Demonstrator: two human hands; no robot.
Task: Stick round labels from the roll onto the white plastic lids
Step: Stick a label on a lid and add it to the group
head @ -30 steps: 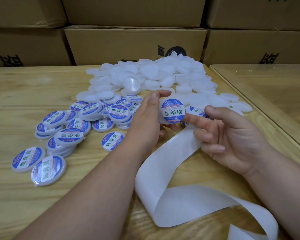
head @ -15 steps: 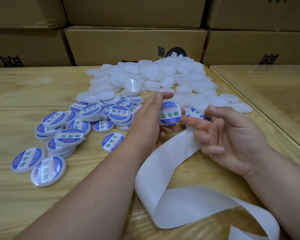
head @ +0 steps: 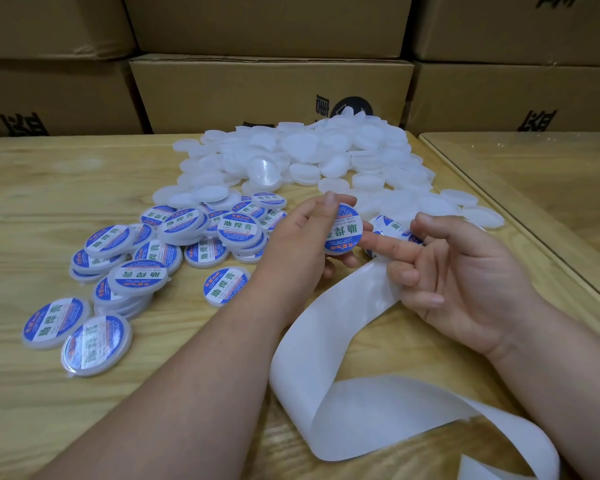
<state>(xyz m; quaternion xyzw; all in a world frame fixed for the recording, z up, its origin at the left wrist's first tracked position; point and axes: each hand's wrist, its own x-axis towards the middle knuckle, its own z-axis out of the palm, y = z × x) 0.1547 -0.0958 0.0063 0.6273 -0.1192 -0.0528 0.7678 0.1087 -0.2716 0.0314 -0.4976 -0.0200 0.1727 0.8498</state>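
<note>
Fig.: one lid in hand, label on, above the table.

Key relation: the labelled lid (head: 343, 229) sits betw. the two hands, held up on edge with its printed face turned toward the camera and slightly right. It lies just left of the right hand (head: 465, 282) and at the fingertips of the left hand (head: 298, 244). A round disc, so no long axis; its flat face stands near upright.

Left hand: fingers curled round the lid, thumb tip on the upper rim, other fingers under and behind; it grips the lid by the edge.

Right hand: palm up, index finger (head: 383, 241) stretched out and touching the lower right of the label face; remaining fingers loosely curled, holding nothing. The thumb lies over the label strip (head: 392, 226) behind it; whether it presses the strip can't be told.

Backing tape (head: 329, 341): bare white ribbon running from under the right hand toward the camera, looping on the table (head: 49, 174).

Stocks: pile of finished lids (head: 174, 244) left of the left hand, nearer that hand; heap of plain lids (head: 309, 157) beyond both hands. Boxes (head: 271, 91) behind.

Judgement: label looks to be in the rub-down stage; lid prob. goes left next, the short way for the left hand.
</note>
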